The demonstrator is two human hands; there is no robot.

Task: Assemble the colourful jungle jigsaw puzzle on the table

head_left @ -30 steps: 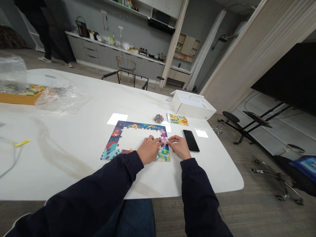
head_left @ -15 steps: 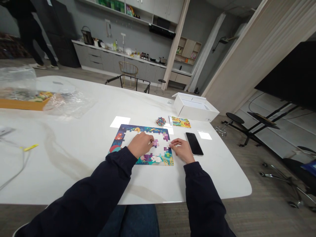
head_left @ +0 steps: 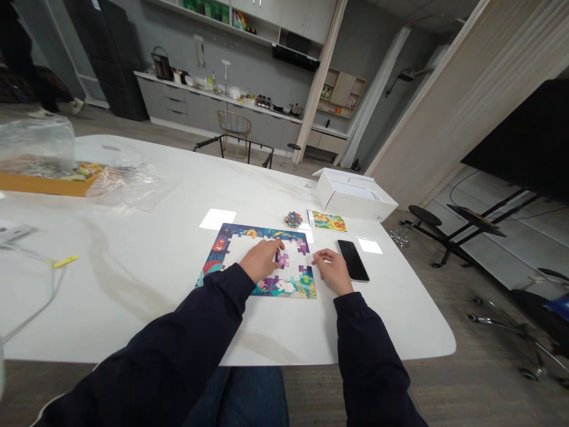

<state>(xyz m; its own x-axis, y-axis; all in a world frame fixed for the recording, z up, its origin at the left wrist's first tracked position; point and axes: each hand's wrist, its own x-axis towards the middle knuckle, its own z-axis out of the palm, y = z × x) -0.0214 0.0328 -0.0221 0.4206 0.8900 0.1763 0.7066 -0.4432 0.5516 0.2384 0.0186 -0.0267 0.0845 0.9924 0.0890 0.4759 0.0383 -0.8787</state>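
A jigsaw puzzle [head_left: 214,261] with a dark, colourful border lies flat on the white table, its middle partly unfilled. Over that middle is my left hand [head_left: 261,259], thumb and forefinger apart around the left side of a purple piece [head_left: 283,259]. The piece rests inside the frame; whether the fingertips touch it is hard to see. My right hand [head_left: 332,271] is just off the puzzle's right edge, fingertips pinched together, and what they hold, if anything, is too small to name. Behind the puzzle sits a small pile of loose pieces [head_left: 293,219].
A black phone [head_left: 353,261] lies right of my right hand. Further back are a picture card [head_left: 329,221] and a white box [head_left: 355,196]. An orange tray [head_left: 48,185] with clear plastic wrap [head_left: 133,187] stands at the left. A person [head_left: 26,59] is beyond the table.
The thumb and forefinger of my left hand have spread apart at the purple piece. The view has shifted slightly, and the person in the background has moved left.
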